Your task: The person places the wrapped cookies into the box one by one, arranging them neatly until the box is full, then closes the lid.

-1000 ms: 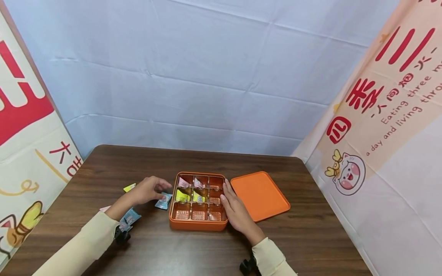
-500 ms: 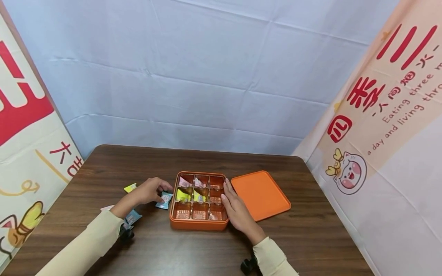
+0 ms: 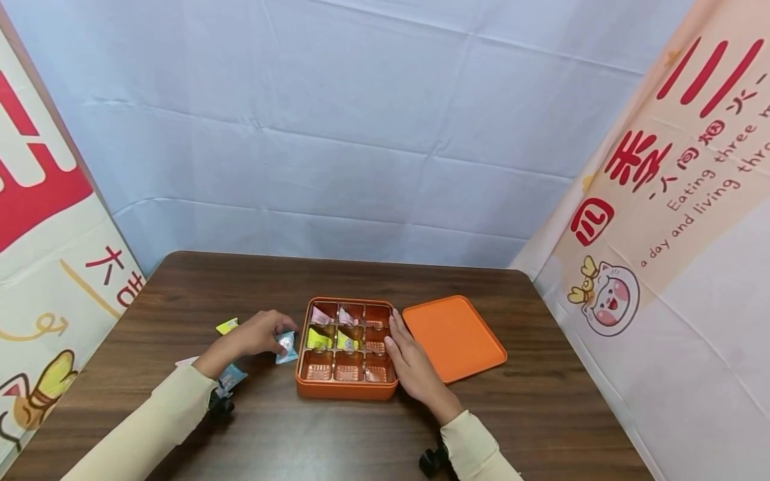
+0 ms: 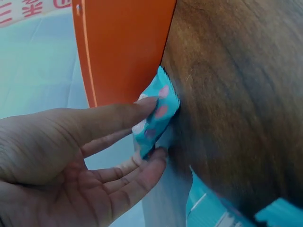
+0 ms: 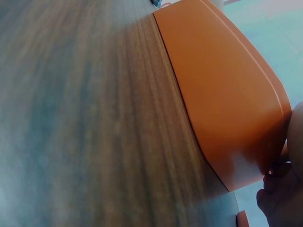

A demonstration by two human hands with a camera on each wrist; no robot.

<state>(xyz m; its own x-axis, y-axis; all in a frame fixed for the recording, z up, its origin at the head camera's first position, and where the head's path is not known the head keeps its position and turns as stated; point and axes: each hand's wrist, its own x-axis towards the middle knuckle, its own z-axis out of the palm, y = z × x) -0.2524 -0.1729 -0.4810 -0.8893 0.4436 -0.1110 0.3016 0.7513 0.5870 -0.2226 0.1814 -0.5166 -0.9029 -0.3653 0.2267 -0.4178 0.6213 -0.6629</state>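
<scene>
Beside the left wall of an orange box, my left hand pinches a small blue wrapped candy between thumb and fingers. The left wrist view shows the candy tilted, with pale spots and a serrated end, close to the box side. My right hand rests along the box's right edge, fingers straight. Inside the box is a divided tray: two pink candies sit in the back row and two yellow candies in the middle row. The front-row compartments hold nothing.
An orange lid lies flat right of the box. Left of the box, partly behind my left forearm, are a yellow candy, a pink packet and blue packets. All rest on the brown wooden table.
My left fingers have closed on the blue candy, which has turned slightly and shifted a little to the right. The right hand has stayed against the box.
</scene>
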